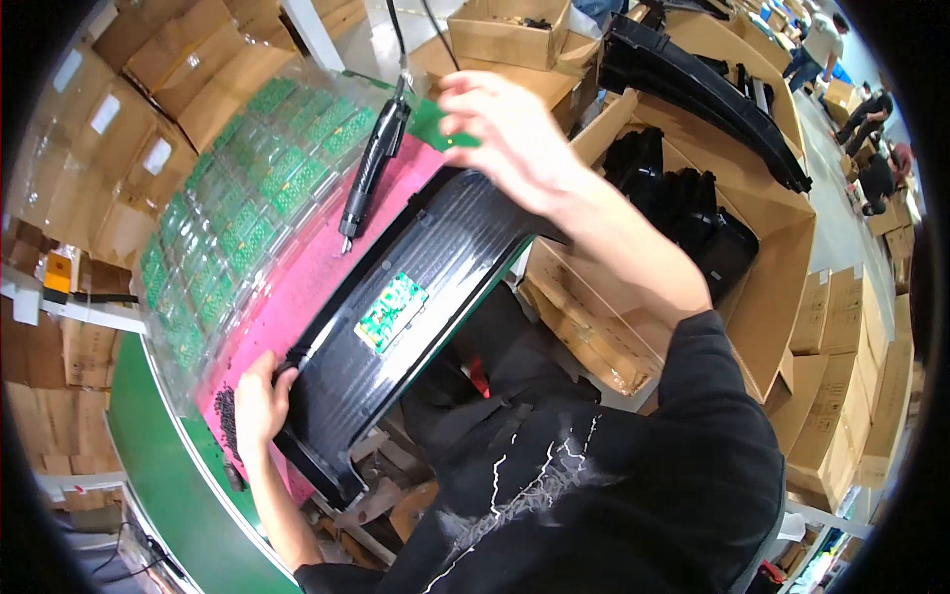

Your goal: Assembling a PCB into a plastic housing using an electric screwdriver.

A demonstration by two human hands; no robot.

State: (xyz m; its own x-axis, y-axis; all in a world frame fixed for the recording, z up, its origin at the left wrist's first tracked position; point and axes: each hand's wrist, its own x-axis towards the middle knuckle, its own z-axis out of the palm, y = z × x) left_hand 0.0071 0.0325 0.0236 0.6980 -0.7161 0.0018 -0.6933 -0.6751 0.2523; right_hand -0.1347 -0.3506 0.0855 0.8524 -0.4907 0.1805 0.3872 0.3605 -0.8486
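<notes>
- Left hand (259, 398): fingers closed over the near edge of a long curved black ribbed plastic panel (416, 297), apparently to steady it on the work surface.
- Right hand (505, 134): raised above the panel's far end, fingertips pinched on a small green circuit board (440, 127), held by its edge.
- Curved black panel: lies diagonally across a pink mat (307, 272), its hollow ribbed side facing up; a second small green circuit board with white patches (391, 312) already sits in its middle.
- Black electric screwdriver (371, 173): hangs on a cable just above the mat, tip down, near the right hand.
- Clear plastic blister tray of green circuit boards (237, 213): beside the mat on the left, tilted toward the person.
- Small black screws (228, 416): loose pile on the mat, just beside the left hand.
- Large open cardboard box (782, 247): to the right, holding more black plastic parts.
</notes>
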